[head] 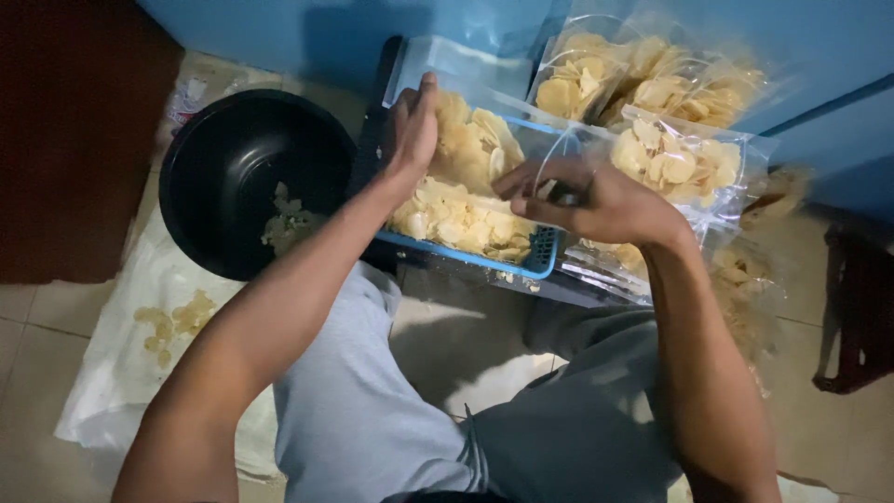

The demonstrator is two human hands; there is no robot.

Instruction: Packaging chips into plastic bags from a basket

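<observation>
I am sitting on a tiled floor (37, 335) against a blue wall (354, 37), my grey trousers (372, 410) filling the lower view. Between my hands sits a blue plastic basket (540, 251) heaped with pale yellow chips (461, 224). My left hand (410, 126) is raised over the far side of the basket, fingers held flat together and pressed against a clear plastic bag (466, 70) that stands open above the chips; it touches the bag rather than closing on it. My right hand (582, 196) is curled, its fingertips pinched on the edge of the same bag just above the basket's near corner. Beyond my right hand lie several filled bags of chips (675, 158), stacked against the wall. To the outside of my left arm stands a black round pot (242, 177) with a few chip pieces in its bottom, and nearer me a white sheet (112, 373) carries some loose crumbs (172, 321).
</observation>
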